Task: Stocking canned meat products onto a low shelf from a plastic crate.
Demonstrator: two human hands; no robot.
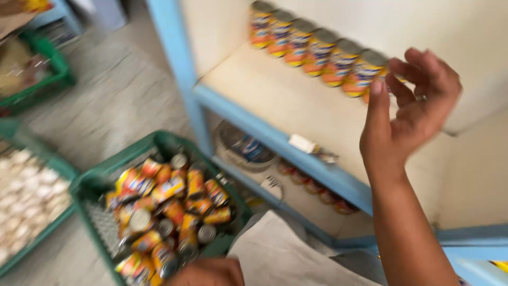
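While the right hand [410,106] hangs open-fingered beside the row of orange-and-yellow labelled tin cans [317,50], gripping nothing, more cans fill the green plastic crate [95,182] below; left hand [209,273] barely shows, grip unclear.

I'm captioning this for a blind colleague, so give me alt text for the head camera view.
A person's right hand reaches with loosely open fingers at the end of a row of orange-and-yellow cans on a pale shelf with blue edging. Below, a green crate on the floor holds a jumble of similar cans, and the left hand shows at the bottom edge.
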